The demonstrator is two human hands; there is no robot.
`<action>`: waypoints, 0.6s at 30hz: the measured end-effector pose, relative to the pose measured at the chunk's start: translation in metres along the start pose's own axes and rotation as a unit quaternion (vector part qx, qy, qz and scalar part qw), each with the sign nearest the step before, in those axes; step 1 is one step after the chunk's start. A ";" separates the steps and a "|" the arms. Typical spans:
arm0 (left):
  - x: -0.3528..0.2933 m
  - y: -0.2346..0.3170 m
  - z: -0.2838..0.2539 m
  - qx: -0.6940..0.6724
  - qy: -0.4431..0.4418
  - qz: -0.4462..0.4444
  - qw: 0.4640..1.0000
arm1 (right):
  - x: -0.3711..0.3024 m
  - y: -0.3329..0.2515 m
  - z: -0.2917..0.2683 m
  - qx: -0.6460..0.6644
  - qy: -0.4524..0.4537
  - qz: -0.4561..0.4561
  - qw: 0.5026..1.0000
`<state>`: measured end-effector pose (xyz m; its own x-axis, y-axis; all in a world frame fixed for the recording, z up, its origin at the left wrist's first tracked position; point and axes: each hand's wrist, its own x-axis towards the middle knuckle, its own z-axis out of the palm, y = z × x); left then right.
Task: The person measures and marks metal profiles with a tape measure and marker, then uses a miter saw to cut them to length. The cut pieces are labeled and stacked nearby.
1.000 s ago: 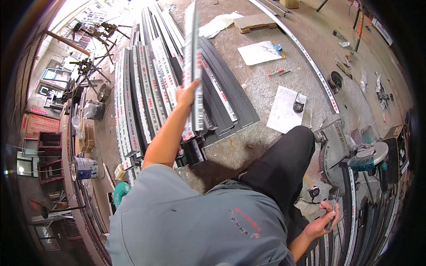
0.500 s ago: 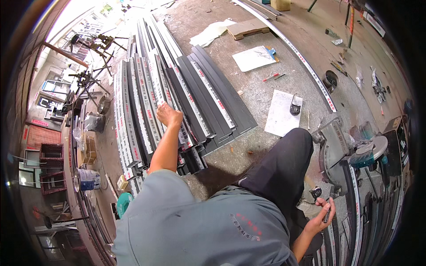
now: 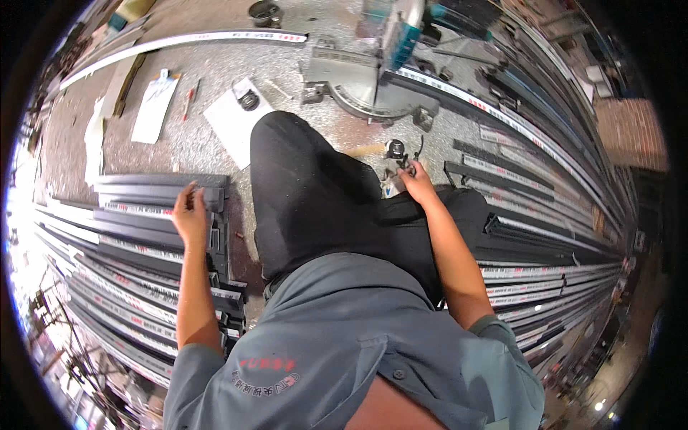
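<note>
My left hand point(image 3: 190, 215) is over the near ends of a stack of dark metal profiles point(image 3: 154, 223), several with printed white tape along them. Its fingers are curled but apart, with a dark gap between them and the thumb and nothing seen in it. By my bent knee, my right hand point(image 3: 418, 183) is closed on a slim dark object point(image 3: 408, 170), too small and blurred to name. Just beyond that hand lies a black tape measure point(image 3: 394, 148). Another tape measure point(image 3: 248, 100) rests on a white sheet of paper point(image 3: 226, 118).
A mitre saw point(image 3: 355, 79) stands ahead, a taped profile point(image 3: 451, 93) at its base. More long profiles point(image 3: 530, 247) lie to my right. A clipboard with paper point(image 3: 154, 107), a red pen point(image 3: 188, 104) and a round black container point(image 3: 265, 13) are on the floor ahead.
The view has swung to the right, bringing the saw ahead of me. My left hand has moved from the taped profiles toward their near ends. My right hand still holds the slim dark object.
</note>
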<state>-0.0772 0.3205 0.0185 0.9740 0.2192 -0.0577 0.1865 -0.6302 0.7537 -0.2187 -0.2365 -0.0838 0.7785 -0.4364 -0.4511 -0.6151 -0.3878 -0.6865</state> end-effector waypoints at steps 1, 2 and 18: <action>-0.007 0.018 0.017 0.009 -0.001 0.072 0.997 | 0.010 0.001 0.004 0.022 -0.007 0.045 0.999; -0.010 0.037 0.035 0.018 -0.011 0.151 0.988 | 0.018 0.000 0.004 0.029 -0.004 0.047 0.998; -0.016 0.222 0.331 0.040 -0.297 0.506 0.809 | -0.064 0.059 -0.156 -0.274 0.186 -0.190 0.924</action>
<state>-0.0089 -0.0701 -0.0298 0.5182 -0.8206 0.2408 -0.7606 -0.3135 0.5685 -0.3244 -0.3583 -0.0064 0.9174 -0.3932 0.0606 -0.3558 -0.8790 -0.3174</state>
